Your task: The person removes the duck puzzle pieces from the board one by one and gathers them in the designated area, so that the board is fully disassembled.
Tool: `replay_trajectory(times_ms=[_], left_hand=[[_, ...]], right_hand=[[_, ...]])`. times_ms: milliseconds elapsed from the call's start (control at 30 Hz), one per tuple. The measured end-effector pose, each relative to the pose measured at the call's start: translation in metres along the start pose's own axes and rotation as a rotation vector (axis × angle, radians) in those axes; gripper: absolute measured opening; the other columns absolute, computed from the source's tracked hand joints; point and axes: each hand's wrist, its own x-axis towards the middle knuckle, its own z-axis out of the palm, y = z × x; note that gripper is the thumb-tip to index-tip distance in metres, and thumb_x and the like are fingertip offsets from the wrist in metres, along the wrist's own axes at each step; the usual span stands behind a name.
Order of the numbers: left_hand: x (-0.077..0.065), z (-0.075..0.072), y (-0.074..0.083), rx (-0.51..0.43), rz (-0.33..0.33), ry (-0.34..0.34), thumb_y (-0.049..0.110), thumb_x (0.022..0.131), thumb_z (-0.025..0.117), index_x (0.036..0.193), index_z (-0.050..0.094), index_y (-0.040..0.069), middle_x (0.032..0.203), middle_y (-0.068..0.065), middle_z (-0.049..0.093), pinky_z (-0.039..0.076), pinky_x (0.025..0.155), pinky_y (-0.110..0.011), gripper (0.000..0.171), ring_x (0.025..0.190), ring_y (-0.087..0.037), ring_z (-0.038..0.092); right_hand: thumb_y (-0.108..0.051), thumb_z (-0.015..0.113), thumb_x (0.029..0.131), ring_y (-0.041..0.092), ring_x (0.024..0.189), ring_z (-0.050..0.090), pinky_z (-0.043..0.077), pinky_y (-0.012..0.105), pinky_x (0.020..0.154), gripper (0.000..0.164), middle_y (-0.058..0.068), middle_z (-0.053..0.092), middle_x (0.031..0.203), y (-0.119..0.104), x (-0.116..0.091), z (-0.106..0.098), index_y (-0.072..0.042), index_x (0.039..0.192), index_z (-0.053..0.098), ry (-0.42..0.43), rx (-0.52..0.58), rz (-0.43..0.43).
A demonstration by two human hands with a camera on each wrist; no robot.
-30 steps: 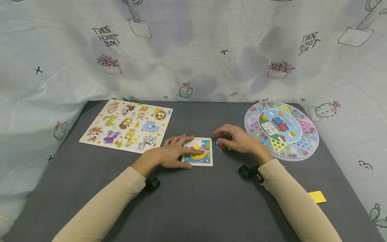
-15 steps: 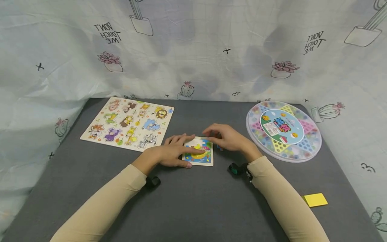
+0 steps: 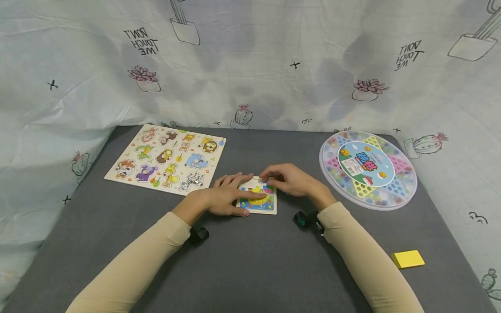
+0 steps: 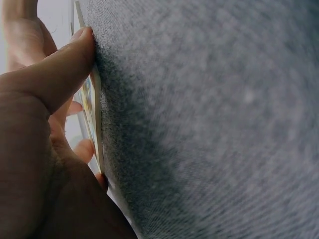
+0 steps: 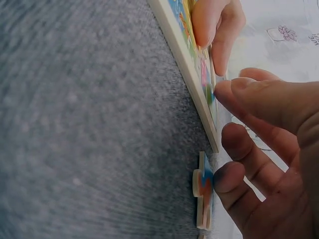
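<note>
A small square jigsaw puzzle (image 3: 263,212) with a pale wooden frame and a bright yellow and blue picture lies mid-table. My left hand (image 3: 225,198) rests on its left side, index finger stretched across the picture and thumb by the near edge. At the far right corner, my right hand (image 3: 291,179) has thumb and index finger drawn together over the puzzle, pinching a small puzzle piece that the fingertips mostly hide. Under the right hand's other fingers, a loose blue and orange puzzle piece (image 5: 206,191) lies on the cloth beside the frame.
A wooden animal puzzle board (image 3: 156,184) lies at the back left. The round Chinese checkers box (image 3: 326,171) stands at the back right. Near the right forearm is a yellow block (image 3: 408,259). A printed curtain (image 3: 266,65) hangs behind the grey table.
My right hand has moved left from over the loose pieces to the puzzle's far right corner. My left hand keeps its place on the puzzle. The head view has shifted slightly.
</note>
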Motion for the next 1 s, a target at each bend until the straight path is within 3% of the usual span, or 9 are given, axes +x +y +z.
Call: replay_trajectory(times_ms=[100, 400, 800, 1000], left_hand=[[0.0, 0.0, 0.0, -0.009, 0.007, 0.004, 0.059, 0.1, 0.056, 0.154, 0.027, 0.061, 0.174, 0.003, -0.005, 0.008, 0.118, -0.07, 0.061, 0.159, -0.035, -0.005], [0.0, 0.001, 0.0, -0.006, 0.015, 0.013, 0.058, 0.101, 0.056, 0.155, 0.027, 0.06, 0.174, 0.003, -0.004, 0.007, 0.119, -0.07, 0.061, 0.159, -0.035, -0.005], [-0.002, 0.001, 0.001, -0.015, 0.013, 0.013, 0.057, 0.1, 0.057, 0.155, 0.028, 0.06, 0.174, 0.003, -0.005, 0.005, 0.118, -0.07, 0.062, 0.158, -0.037, -0.006], [-0.001, 0.003, 0.0, -0.013, 0.01, 0.017, 0.057, 0.1, 0.057, 0.154, 0.028, 0.061, 0.174, 0.002, -0.005, 0.004, 0.118, -0.07, 0.061, 0.158, -0.038, -0.006]], right_hand=[[-0.01, 0.062, 0.104, 0.016, 0.101, 0.067, 0.054, 0.039, 0.087, 0.025, 0.006, 0.071, 0.122, 0.001, 0.001, 0.0, -0.009, 0.127, 0.07, -0.007, -0.008, -0.013], [-0.014, 0.069, 0.1, 0.013, 0.083, 0.055, 0.051, 0.034, 0.077, 0.016, 0.003, 0.06, 0.119, 0.0, 0.004, 0.003, -0.012, 0.114, 0.077, -0.009, -0.127, -0.04], [-0.02, 0.067, 0.102, 0.02, 0.102, 0.052, 0.046, 0.04, 0.087, 0.01, 0.004, 0.058, 0.123, 0.002, 0.009, 0.004, -0.017, 0.105, 0.076, -0.045, -0.147, -0.041], [-0.019, 0.066, 0.102, 0.021, 0.104, 0.052, 0.047, 0.04, 0.087, 0.009, 0.005, 0.057, 0.124, 0.004, 0.011, 0.004, -0.016, 0.104, 0.074, -0.059, -0.131, -0.037]])
